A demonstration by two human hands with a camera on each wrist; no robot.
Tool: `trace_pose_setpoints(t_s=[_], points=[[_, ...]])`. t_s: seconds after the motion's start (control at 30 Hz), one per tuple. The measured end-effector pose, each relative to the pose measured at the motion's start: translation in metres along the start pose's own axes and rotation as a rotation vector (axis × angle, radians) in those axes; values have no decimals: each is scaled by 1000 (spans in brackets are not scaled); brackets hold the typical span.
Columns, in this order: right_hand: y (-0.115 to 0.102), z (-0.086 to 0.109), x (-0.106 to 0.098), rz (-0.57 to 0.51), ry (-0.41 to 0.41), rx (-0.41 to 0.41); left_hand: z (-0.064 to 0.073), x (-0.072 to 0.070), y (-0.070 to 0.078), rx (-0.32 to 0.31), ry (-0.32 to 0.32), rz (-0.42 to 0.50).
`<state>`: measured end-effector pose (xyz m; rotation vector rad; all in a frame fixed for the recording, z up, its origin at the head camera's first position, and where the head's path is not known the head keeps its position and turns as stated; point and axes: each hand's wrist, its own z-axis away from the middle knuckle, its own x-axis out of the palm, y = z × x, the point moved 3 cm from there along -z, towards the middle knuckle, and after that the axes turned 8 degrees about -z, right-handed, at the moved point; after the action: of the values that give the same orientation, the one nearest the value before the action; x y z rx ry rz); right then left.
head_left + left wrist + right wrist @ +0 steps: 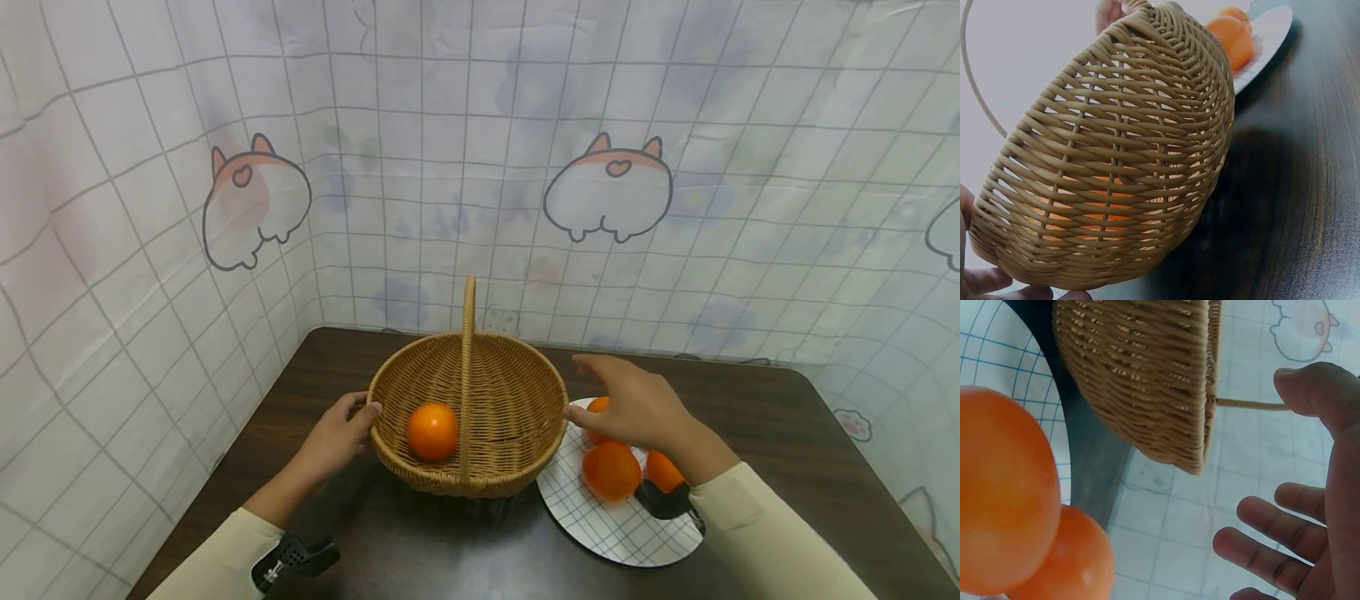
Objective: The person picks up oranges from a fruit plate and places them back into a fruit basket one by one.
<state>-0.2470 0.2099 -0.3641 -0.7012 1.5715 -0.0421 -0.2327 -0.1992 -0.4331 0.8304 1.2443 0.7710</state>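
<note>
A wicker basket (510, 392) with a tall arched handle stands in front of me, one orange (432, 432) inside. My left hand (341, 437) grips its left rim, thumb over the edge and fingers against the outer weave (1110, 144). To the right of the basket my right hand (637, 404) is held with fingers spread and nothing in it. In the right wrist view, a gap shows between its thumb and the basket (1141, 375). Below that hand, three oranges (611, 471) lie on a round white plate (637, 533) with a grid pattern, partly covered by the hand and wrist.
The dark wooden table (420, 550) carries the basket and plate. A pale grid-patterned cloth (450, 192) with cartoon animals hangs behind and at both sides. Each wrist wears a black device (292, 558).
</note>
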Motion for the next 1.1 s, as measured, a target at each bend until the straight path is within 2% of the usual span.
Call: trace_pose_setpoints(t_s=[0.3, 1.1], points=[[10, 9, -1, 8, -16, 47, -1, 1, -4, -5, 3, -2], [54, 46, -12, 51, -14, 143, -1, 0, 2, -23, 8, 7]])
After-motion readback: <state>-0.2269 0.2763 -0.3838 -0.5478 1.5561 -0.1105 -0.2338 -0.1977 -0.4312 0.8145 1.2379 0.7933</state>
